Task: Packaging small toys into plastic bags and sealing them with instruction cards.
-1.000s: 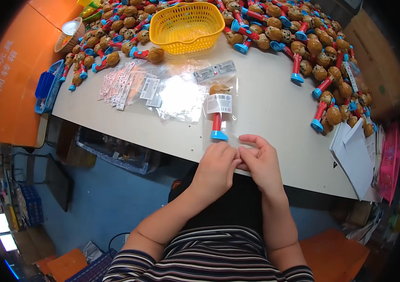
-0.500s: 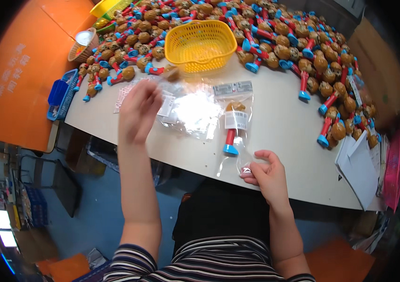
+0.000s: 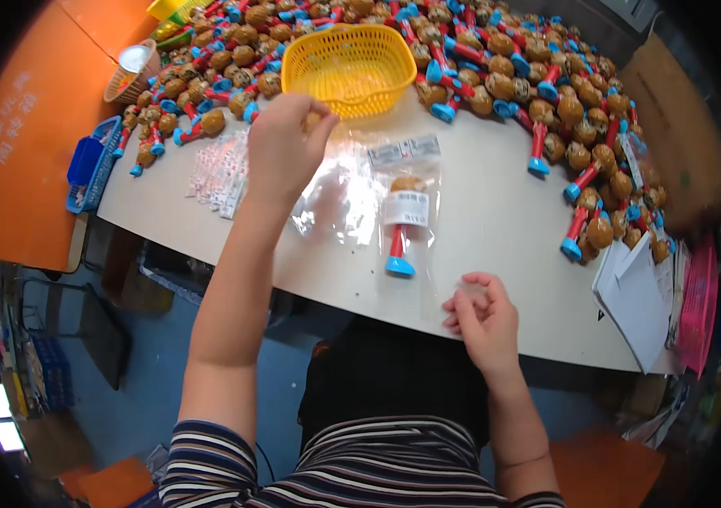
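Observation:
A clear plastic bag [image 3: 432,173] lies flat in front of me. Inside is a toy [image 3: 396,244] with a brown round head, a red handle and a blue foot, wrapped by a white label [image 3: 407,208]. My right hand [image 3: 488,326] rests at the table's front edge, just right of the bag's lower end. Its fingers curl loosely, with thumb and forefinger apart. My left hand [image 3: 288,148] reaches up to the near side of the yellow basket [image 3: 348,35], its fingers bent inward. A brownish patch shows by the fingertips; what they hold is hidden.
Many loose toys [image 3: 576,110] are heaped along the table's far side. Shiny clear bags [image 3: 339,203] and printed labels [image 3: 212,173] lie left of the bagged toy. A blue basket [image 3: 102,165] stands far left. White papers [image 3: 636,296] and a pink basket [image 3: 699,300] sit at right.
My left hand has moved from a blur over the labels to near the yellow basket, its fingers curling in. My right hand has drawn slightly right, off the bag's lower corner.

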The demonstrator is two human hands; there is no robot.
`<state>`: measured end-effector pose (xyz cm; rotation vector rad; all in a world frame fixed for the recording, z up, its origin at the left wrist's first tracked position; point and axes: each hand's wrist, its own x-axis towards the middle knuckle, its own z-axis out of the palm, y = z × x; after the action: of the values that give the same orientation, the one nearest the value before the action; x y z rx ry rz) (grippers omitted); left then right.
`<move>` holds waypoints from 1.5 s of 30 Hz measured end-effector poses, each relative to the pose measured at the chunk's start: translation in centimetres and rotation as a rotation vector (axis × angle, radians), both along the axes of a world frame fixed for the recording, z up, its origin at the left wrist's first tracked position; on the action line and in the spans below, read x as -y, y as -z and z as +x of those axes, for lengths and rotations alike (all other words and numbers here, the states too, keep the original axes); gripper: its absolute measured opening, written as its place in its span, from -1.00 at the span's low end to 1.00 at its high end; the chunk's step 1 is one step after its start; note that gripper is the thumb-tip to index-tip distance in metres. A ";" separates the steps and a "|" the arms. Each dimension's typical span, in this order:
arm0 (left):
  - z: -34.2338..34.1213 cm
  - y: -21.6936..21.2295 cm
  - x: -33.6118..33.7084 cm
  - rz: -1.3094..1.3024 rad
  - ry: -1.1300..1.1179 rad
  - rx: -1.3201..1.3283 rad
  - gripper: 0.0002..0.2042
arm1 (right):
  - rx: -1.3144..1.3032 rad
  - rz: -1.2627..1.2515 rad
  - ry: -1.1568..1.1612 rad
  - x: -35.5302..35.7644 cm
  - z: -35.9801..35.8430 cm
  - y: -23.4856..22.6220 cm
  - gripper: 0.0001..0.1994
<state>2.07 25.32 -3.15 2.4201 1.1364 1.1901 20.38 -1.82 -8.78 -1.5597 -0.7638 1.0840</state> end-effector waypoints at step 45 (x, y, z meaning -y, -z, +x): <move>-0.4 8.3 19.0 -0.978 0.305 0.567 -0.90 | 0.236 0.092 -0.244 -0.3 2.9 0.0 -0.87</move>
<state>1.71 6.36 -11.41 1.3353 0.8276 0.8320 23.32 -1.51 -8.76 -1.5604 -1.1737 1.0322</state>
